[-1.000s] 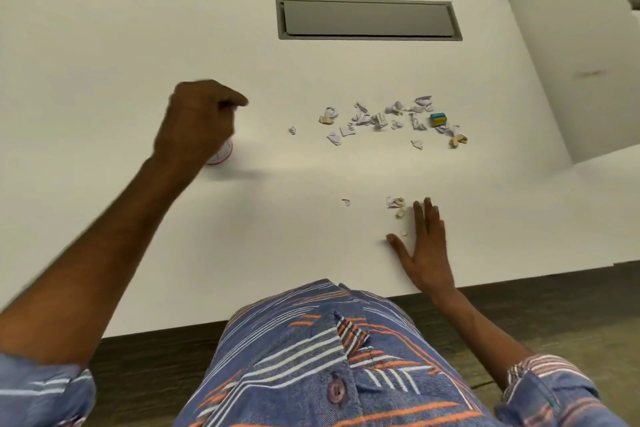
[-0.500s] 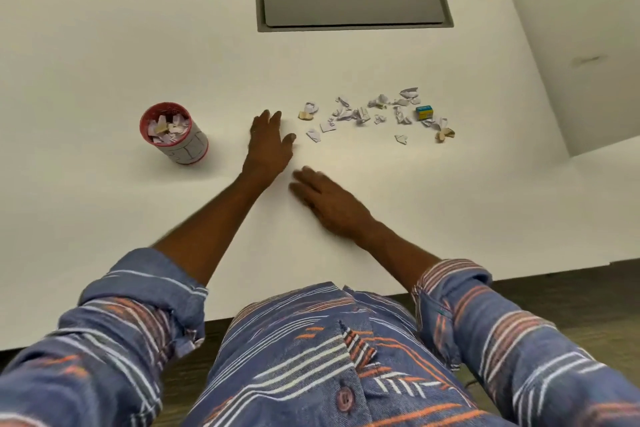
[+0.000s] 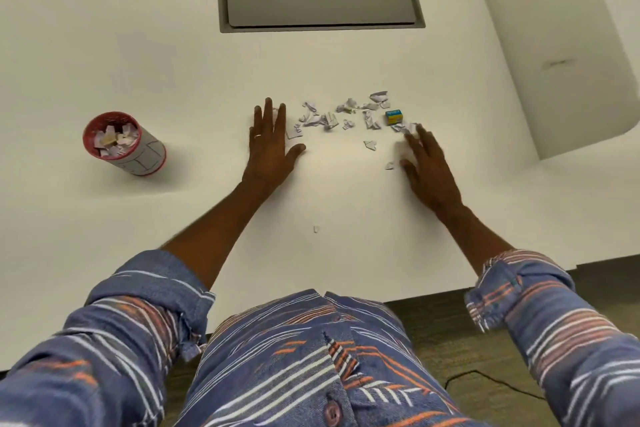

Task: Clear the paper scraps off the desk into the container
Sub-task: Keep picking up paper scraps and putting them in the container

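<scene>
White desk (image 3: pixel 138 62) fills the view, with a grey recessed hatch (image 3: pixel 320 7) set into it well beyond both hands. The left hand (image 3: pixel 268 149) lies flat, palm down, fingers straight and close together, thumb spread, holding nothing; a ring (image 3: pixel 258 136) shows on one finger. The paper scraps (image 3: pixel 332 120) lie in a loose band just off its thumb side, the nearest ones touching or almost touching its fingers. The right hand (image 3: pixel 429 166) is slightly blurred, also flat and spread with nothing gripped; its fingertips reach the far end of that band, just short of a small blue and yellow box (image 3: pixel 393 116). One torn bit (image 3: pixel 389 166) sits beside its thumb, and a stray piece (image 3: pixel 316 229) lies back between the two forearms. Well out past the left hand's little finger stands the red-rimmed container (image 3: pixel 128 144), upright and already holding scraps.
</scene>
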Demonstrator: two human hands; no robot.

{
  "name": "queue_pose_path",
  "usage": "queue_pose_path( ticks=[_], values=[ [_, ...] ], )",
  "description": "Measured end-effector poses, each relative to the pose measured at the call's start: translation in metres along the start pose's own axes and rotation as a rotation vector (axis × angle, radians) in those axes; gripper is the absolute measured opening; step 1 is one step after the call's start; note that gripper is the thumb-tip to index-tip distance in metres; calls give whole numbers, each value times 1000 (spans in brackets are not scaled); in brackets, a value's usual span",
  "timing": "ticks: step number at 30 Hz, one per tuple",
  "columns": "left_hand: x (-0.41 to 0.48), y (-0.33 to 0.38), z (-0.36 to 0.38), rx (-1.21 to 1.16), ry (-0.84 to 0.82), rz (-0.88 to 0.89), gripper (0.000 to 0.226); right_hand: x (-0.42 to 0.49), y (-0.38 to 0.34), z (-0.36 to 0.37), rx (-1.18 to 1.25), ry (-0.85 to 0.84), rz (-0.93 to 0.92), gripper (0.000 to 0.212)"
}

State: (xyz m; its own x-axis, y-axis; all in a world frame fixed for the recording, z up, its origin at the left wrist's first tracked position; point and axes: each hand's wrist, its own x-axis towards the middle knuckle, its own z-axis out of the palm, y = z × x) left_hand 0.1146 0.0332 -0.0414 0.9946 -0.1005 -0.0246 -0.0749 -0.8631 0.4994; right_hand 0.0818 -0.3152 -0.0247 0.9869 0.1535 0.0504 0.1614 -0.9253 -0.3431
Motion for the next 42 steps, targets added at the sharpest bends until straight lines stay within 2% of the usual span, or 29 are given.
queue_pose_path(
  ticks=[2,5,9,11,15,17,21,25,28,32,34,38,40,42],
  values=[
    [5,-1,2,69,-44,49,73,9,4,2,20,-42,62,57],
    [3,-11,7,73,-50,112,53,6,-10,10,4,-75,23,55],
    [-19,-29,7,-29,98,242,34,-20,-48,29,25,-46,-206,37],
    [-32,-33,2,-62,165,272,28,-28,-63,36,85,-35,-252,32],
    [-53,-30,-9,-52,170,190,41,-12,-82,38,179,21,-172,52],
    [-56,-27,-12,-39,130,141,47,-4,-89,43,129,-28,-190,58],
    [-55,-22,-5,36,67,79,57,-16,-98,53,68,-110,-427,42],
    [-55,-21,8,54,92,105,38,-47,-76,49,37,-63,-526,30],
    [-59,-16,6,-69,146,123,22,-59,-48,35,8,17,-441,26],
    [-66,-17,1,-97,156,180,17,-82,-30,23,62,-60,-108,60],
    [-70,-22,-3,-103,137,216,19,-92,-42,28,79,-88,-32,74],
    [-75,-27,-14,-72,102,258,25,-96,-99,48,84,-142,-166,82],
    [-72,-27,-21,-37,91,253,34,-89,-130,61,114,-172,-303,70],
    [-65,-27,-24,27,57,295,41,-83,-153,75,173,-192,-437,47]
  ],
)
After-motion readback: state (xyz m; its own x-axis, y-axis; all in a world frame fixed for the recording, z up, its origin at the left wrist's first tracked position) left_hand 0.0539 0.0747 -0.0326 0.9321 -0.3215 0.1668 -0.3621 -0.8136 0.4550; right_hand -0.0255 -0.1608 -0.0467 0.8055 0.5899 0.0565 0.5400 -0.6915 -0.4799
